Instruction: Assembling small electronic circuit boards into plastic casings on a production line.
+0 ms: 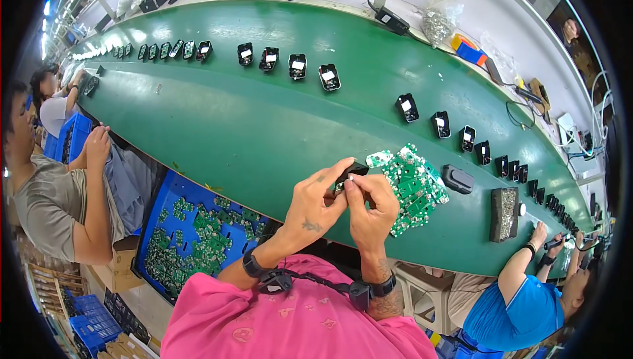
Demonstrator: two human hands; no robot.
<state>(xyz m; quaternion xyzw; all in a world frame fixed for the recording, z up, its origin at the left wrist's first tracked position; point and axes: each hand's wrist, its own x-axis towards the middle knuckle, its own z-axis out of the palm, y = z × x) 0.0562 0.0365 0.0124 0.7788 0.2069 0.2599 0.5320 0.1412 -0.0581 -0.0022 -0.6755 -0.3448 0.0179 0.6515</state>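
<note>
Above the green bench, my left hand (318,202) is closed around a small black plastic housing (355,170). My right hand (371,209) meets it there, thumb and fingertips pinched together at the housing's near side. A small light-coloured part shows between the fingers, but the fingertips hide most of it. Just right of my hands lies a spread pile of green circuit boards (414,191). Beyond that pile sits a larger dark grey plastic case (457,179).
Black housings (330,77) with white patches line the green belt (217,32) beyond the bench. A blue bin (170,209) of circuit boards stands at lower left. A dark block (504,215) is at right. Co-workers sit on both sides.
</note>
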